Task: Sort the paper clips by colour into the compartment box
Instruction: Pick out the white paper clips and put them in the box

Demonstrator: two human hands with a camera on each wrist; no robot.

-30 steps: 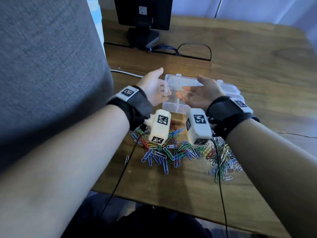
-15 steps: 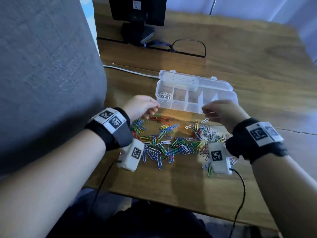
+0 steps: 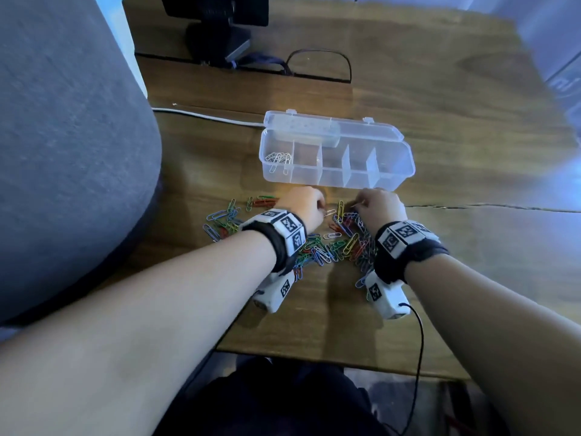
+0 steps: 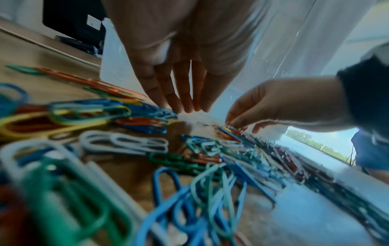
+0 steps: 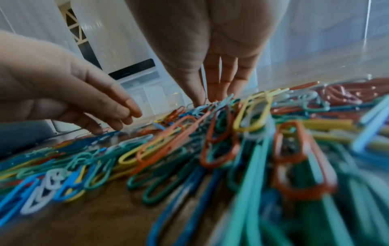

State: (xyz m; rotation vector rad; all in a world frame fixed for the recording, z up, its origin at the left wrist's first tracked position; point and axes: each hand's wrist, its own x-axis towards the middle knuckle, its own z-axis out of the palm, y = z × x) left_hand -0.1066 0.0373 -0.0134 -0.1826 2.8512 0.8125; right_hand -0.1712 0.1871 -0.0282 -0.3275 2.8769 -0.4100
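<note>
The clear compartment box lies open past the pile, with a few white clips in its leftmost compartment. A pile of coloured paper clips is spread on the wooden table in front of it. My left hand reaches into the pile's far edge, its straight fingers touching the table by a white clip. My right hand is just to the right, thumb and fingers pinching a thin pale clip at the pile's top edge.
A black monitor stand and a looped dark cable sit at the back of the table. A white cable runs in from the left. A grey upholstered backrest fills the left side. The table's near edge is close to me.
Both hands came down from above the box to the pile and moved closer together at its far middle. The right hand now pinches a clip.
</note>
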